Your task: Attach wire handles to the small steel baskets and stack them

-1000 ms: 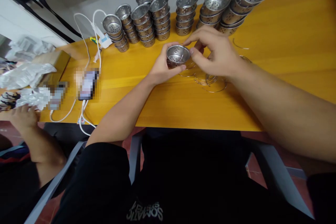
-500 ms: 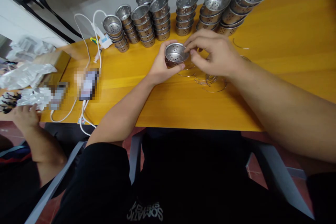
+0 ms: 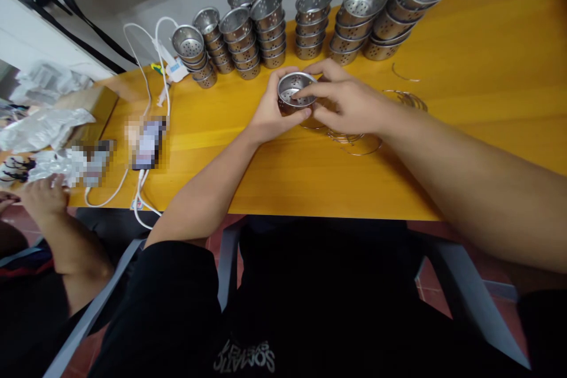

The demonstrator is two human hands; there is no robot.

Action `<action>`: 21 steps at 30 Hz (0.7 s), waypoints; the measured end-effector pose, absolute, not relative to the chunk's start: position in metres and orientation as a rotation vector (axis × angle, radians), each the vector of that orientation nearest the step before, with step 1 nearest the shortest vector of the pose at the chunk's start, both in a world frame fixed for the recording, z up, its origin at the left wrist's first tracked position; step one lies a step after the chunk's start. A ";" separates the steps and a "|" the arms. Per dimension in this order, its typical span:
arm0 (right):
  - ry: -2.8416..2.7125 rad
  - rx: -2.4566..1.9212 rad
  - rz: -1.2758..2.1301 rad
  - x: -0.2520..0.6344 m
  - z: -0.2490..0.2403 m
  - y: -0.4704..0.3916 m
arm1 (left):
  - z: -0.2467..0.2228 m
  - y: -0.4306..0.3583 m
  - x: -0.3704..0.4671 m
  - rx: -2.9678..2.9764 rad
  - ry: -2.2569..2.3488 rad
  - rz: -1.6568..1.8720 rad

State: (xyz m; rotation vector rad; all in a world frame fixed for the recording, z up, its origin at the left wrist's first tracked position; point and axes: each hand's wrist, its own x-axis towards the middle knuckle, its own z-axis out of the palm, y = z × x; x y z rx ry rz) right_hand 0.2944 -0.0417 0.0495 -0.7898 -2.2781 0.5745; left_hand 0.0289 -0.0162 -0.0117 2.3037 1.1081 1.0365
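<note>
A small perforated metal strainer cup (image 3: 297,90) is tilted toward me above the wooden table. My left hand (image 3: 272,109) is closed around its left side, the thumb along the front. My right hand (image 3: 341,100) is at the cup's right side, with one finger reaching into the cup, another at the far rim and the thumb outside the near wall. Under and beside my right hand lie thin curved wire rings (image 3: 349,139), partly hidden by it. Farther right is another bunch of wire rings (image 3: 410,100).
Several stacks of perforated cups (image 3: 312,23) line the table's back. A single curved wire (image 3: 405,74) lies to the right. Leftward are a phone (image 3: 148,144) with white cables, a power strip (image 3: 177,69), a cardboard box (image 3: 104,109), plastic bags and another person's hand (image 3: 44,195).
My right hand has shifted slightly left and lower, and one finger now reaches into the cup. My left hand and the cup stay nearly still. Another person's second hand appears at far left.
</note>
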 end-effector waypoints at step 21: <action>-2.078 -1.187 0.348 0.326 0.011 0.009 | -0.029 0.015 0.011 2.018 1.147 1.045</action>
